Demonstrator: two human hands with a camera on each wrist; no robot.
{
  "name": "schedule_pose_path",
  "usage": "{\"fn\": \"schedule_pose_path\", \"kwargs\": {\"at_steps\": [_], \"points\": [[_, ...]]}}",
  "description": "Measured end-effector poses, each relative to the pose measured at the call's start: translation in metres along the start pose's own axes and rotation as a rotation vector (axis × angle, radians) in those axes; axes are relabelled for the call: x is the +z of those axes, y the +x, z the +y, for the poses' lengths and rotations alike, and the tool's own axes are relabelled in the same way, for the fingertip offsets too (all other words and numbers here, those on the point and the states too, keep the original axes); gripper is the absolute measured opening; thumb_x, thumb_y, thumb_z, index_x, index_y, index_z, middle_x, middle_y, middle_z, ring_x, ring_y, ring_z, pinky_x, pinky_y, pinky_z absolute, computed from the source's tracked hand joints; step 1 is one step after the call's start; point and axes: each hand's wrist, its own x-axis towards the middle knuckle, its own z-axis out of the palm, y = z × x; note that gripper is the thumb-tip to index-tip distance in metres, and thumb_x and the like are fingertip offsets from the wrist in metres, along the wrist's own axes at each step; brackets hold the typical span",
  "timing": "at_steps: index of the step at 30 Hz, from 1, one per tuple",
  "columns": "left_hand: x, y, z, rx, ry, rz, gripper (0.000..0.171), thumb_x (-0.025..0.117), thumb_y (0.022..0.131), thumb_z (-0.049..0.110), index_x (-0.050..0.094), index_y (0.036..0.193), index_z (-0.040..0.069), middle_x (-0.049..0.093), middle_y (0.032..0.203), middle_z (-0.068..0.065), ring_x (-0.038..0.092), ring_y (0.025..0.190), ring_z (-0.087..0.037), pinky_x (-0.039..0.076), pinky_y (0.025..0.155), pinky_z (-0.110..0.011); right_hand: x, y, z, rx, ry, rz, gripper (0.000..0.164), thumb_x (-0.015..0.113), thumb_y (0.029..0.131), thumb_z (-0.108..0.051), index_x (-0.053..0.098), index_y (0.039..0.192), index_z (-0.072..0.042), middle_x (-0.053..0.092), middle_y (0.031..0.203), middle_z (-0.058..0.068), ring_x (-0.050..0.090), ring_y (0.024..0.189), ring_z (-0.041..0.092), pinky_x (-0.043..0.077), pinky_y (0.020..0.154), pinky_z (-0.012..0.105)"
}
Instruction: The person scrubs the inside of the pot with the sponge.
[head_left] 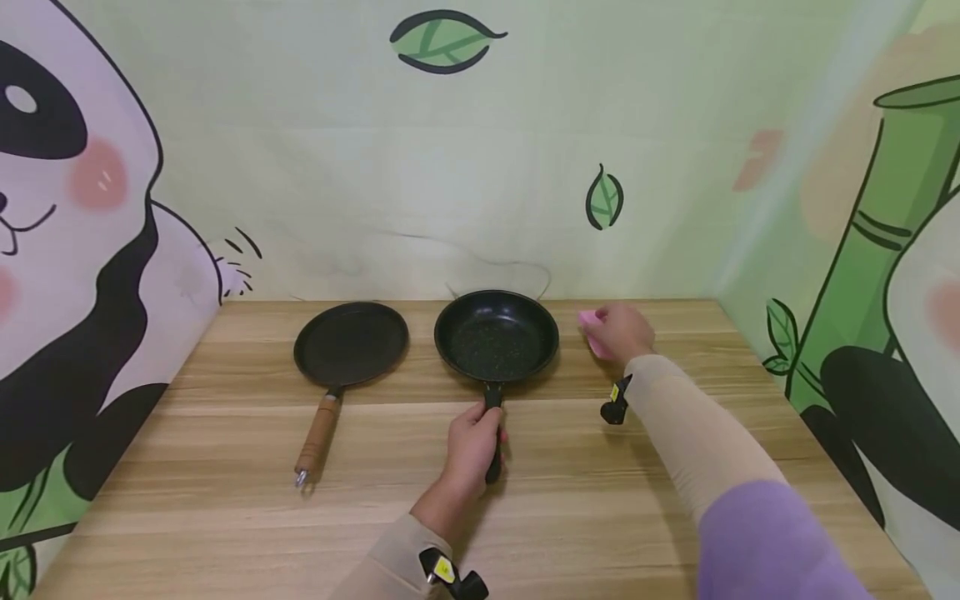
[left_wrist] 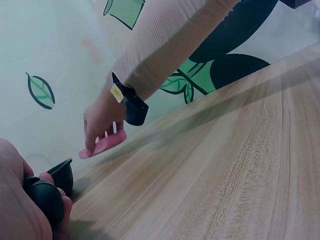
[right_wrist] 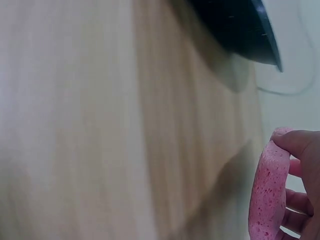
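A deep black frying pan is in the middle of the table in the head view. My left hand grips its black handle, fingers wrapped round it. To the right of the pan, my right hand pinches a pink sponge between thumb and fingers. The right wrist view shows the porous sponge close up, with the thumb on its near end. From the left wrist view, the sponge hangs just above the tabletop, beyond the pan's rim.
A flat black pan with a wooden handle lies left of the frying pan. The wooden table ends at a wall covering printed with pandas, leaves and bamboo. A thin cord shows against that wall behind the pan.
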Motion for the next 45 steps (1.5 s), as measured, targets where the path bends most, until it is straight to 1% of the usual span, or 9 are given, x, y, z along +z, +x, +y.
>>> {"fn": "schedule_pose_path", "kwargs": {"at_steps": [4, 11, 15, 18, 21, 27, 34, 41, 45], "points": [[0.0, 0.0, 0.0, -0.003, -0.003, -0.008, 0.035, 0.054, 0.099, 0.019, 0.063, 0.127, 0.002, 0.054, 0.071, -0.003, 0.046, 0.051, -0.015, 0.043, 0.042, -0.025, 0.011, 0.0, 0.004, 0.031, -0.023, -0.007, 0.061, 0.057, 0.098, -0.054, 0.062, 0.133, -0.005, 0.063, 0.132, 0.02, 0.061, 0.112, 0.037, 0.049, 0.088, 0.051], [-0.005, 0.001, 0.0, -0.01, -0.044, -0.052, 0.041, 0.058, 0.098, 0.018, 0.059, 0.136, 0.002, 0.057, 0.074, -0.005, 0.049, 0.052, -0.015, 0.046, 0.043, -0.026, 0.027, 0.005, 0.005, 0.095, -0.072, 0.017, 0.06, 0.06, 0.096, -0.053, 0.06, 0.134, -0.006, 0.061, 0.129, 0.024, 0.059, 0.109, 0.038, 0.049, 0.082, 0.05], [-0.01, 0.002, 0.002, -0.008, -0.026, -0.08, 0.042, 0.061, 0.099, 0.019, 0.059, 0.137, 0.001, 0.061, 0.081, -0.01, 0.056, 0.062, -0.016, 0.051, 0.047, -0.027, 0.032, 0.007, 0.003, 0.115, -0.089, 0.022, 0.061, 0.058, 0.096, -0.054, 0.058, 0.134, -0.006, 0.058, 0.125, 0.025, 0.056, 0.111, 0.041, 0.05, 0.081, 0.053], [-0.012, 0.001, 0.004, -0.006, -0.004, -0.096, 0.044, 0.062, 0.099, 0.021, 0.058, 0.138, 0.001, 0.062, 0.086, -0.012, 0.058, 0.07, -0.018, 0.053, 0.049, -0.027, 0.034, 0.006, 0.002, 0.119, -0.098, 0.022, 0.06, 0.055, 0.097, -0.054, 0.056, 0.133, -0.006, 0.056, 0.125, 0.025, 0.054, 0.115, 0.043, 0.05, 0.085, 0.057], [-0.014, 0.002, 0.006, -0.003, 0.01, -0.111, 0.044, 0.062, 0.099, 0.02, 0.057, 0.139, 0.001, 0.062, 0.087, -0.012, 0.058, 0.072, -0.018, 0.054, 0.05, -0.028, 0.035, 0.005, 0.001, 0.116, -0.1, 0.024, 0.059, 0.053, 0.098, -0.053, 0.055, 0.134, -0.006, 0.055, 0.127, 0.025, 0.052, 0.118, 0.044, 0.048, 0.089, 0.06], [-0.015, 0.003, 0.007, 0.007, 0.023, -0.128, 0.044, 0.063, 0.099, 0.019, 0.057, 0.138, 0.0, 0.063, 0.086, -0.013, 0.059, 0.068, -0.018, 0.054, 0.049, -0.028, 0.037, 0.003, 0.003, 0.103, -0.096, 0.054, 0.058, 0.053, 0.099, -0.052, 0.055, 0.134, -0.007, 0.054, 0.13, 0.024, 0.051, 0.12, 0.044, 0.047, 0.091, 0.061], [-0.009, 0.002, 0.005, 0.014, 0.007, -0.144, 0.043, 0.063, 0.1, 0.017, 0.055, 0.137, -0.004, 0.065, 0.084, -0.014, 0.06, 0.054, -0.017, 0.055, 0.051, -0.03, 0.04, 0.001, 0.001, 0.101, -0.094, 0.067, 0.056, 0.054, 0.099, -0.05, 0.055, 0.134, -0.006, 0.053, 0.131, 0.024, 0.051, 0.118, 0.045, 0.047, 0.092, 0.062], [-0.006, 0.002, 0.004, 0.009, 0.004, -0.15, 0.046, 0.064, 0.1, 0.018, 0.053, 0.141, -0.002, 0.064, 0.081, -0.011, 0.063, 0.055, -0.016, 0.057, 0.053, -0.03, 0.044, 0.004, 0.004, 0.093, -0.109, 0.086, 0.056, 0.053, 0.1, -0.051, 0.055, 0.135, -0.007, 0.053, 0.131, 0.023, 0.051, 0.116, 0.045, 0.047, 0.09, 0.062], [-0.006, 0.002, 0.004, 0.02, 0.009, -0.158, 0.047, 0.064, 0.1, 0.019, 0.054, 0.14, -0.002, 0.065, 0.083, -0.012, 0.063, 0.056, -0.017, 0.057, 0.054, -0.03, 0.045, 0.004, 0.006, 0.089, -0.104, 0.097, 0.057, 0.052, 0.1, -0.051, 0.054, 0.135, -0.007, 0.053, 0.131, 0.023, 0.051, 0.116, 0.045, 0.048, 0.089, 0.062]]}}
